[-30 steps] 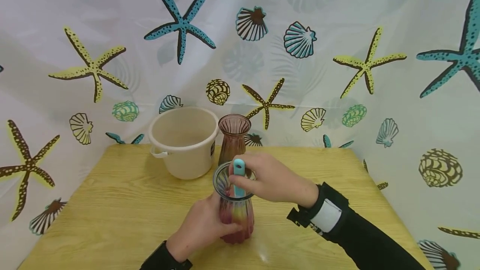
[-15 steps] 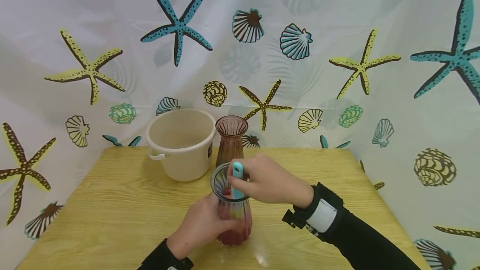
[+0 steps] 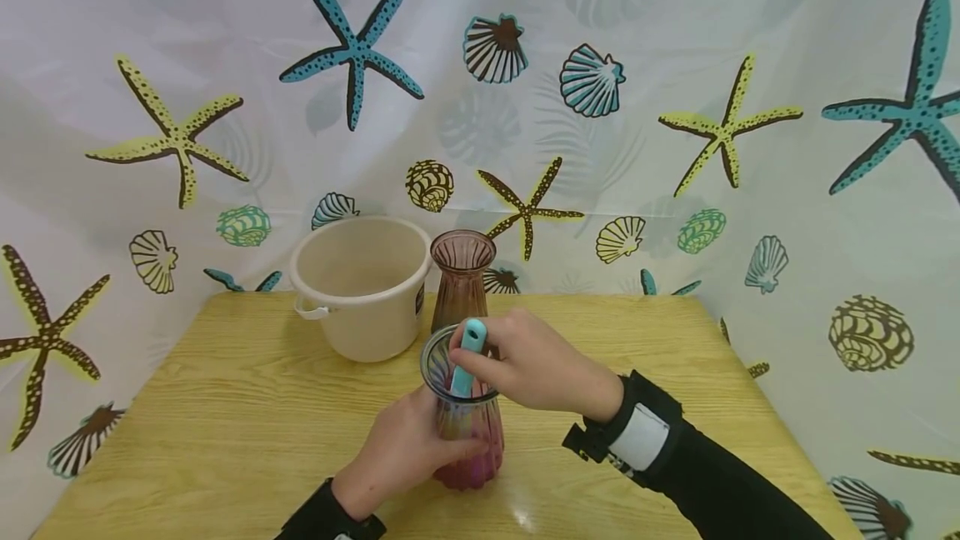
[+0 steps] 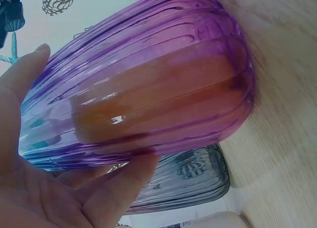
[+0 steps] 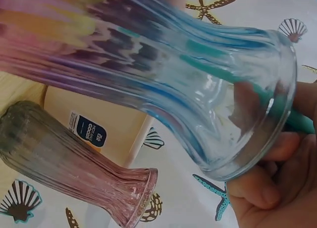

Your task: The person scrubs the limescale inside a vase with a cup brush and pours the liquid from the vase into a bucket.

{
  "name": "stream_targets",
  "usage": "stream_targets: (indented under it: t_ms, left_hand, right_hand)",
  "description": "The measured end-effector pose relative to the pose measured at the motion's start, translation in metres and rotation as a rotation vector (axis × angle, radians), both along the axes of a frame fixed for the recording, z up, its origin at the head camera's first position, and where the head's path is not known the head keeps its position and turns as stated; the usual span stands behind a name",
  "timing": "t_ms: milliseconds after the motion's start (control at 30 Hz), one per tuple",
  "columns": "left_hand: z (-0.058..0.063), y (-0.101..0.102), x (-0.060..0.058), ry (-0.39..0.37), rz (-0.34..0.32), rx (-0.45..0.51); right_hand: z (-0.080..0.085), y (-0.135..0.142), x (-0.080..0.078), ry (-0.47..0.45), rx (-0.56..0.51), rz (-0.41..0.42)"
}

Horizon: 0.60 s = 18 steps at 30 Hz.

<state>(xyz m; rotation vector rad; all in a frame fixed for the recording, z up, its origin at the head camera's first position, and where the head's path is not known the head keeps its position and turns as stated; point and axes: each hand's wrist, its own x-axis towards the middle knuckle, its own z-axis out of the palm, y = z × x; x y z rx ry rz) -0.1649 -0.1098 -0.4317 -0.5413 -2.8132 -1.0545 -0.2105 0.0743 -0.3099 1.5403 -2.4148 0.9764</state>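
Note:
My left hand [image 3: 412, 440] grips the lower body of a ribbed glass vase [image 3: 471, 432], which shades from clear blue at the rim to pink-purple at the base. In the right wrist view, its clear rim [image 5: 285, 89] lies close to my right fingers. My right hand [image 3: 547, 365] pinches the turquoise handle [image 3: 468, 352] of a bottle brush at the vase's mouth. Through the glass in the left wrist view, the brush's yellow-orange head [image 4: 158, 99] appears low inside, blurred by the ribs. The left fingers' far side is hidden behind the vase in the head view.
Behind the held vase stands a second ribbed vase [image 3: 462, 282], pinkish above and grey below. A cream bucket [image 3: 371, 327] with a side handle is to its left. The wooden table [image 3: 225, 407] ends at a patterned curtain [image 3: 622, 148] behind and at both sides.
The brush handle has gone from nearly upright to leaning, its lower part shifted left inside the vase. My left hand keeps its grip, and the vase stays about where it was.

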Motion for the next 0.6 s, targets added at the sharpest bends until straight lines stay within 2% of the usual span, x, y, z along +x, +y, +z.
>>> stream_targets:
  t_ms: [333,467,600]
  left_hand:
    - [-0.0011,-0.0008,0.0014,0.002,0.001,-0.004]
    - [-0.0015,-0.0017,0.0013,-0.006,-0.001,-0.009]
    - [-0.0013,-0.0026,0.0015,-0.002,-0.006,-0.014]
  right_hand:
    - [-0.0013,-0.0061,-0.0028,0.191,0.028,-0.096]
    - [-0.0003,-0.0066,-0.0053,0.221,0.049,-0.131]
    - [0.0005,-0.0062,-0.0071,0.207,0.069,-0.143]
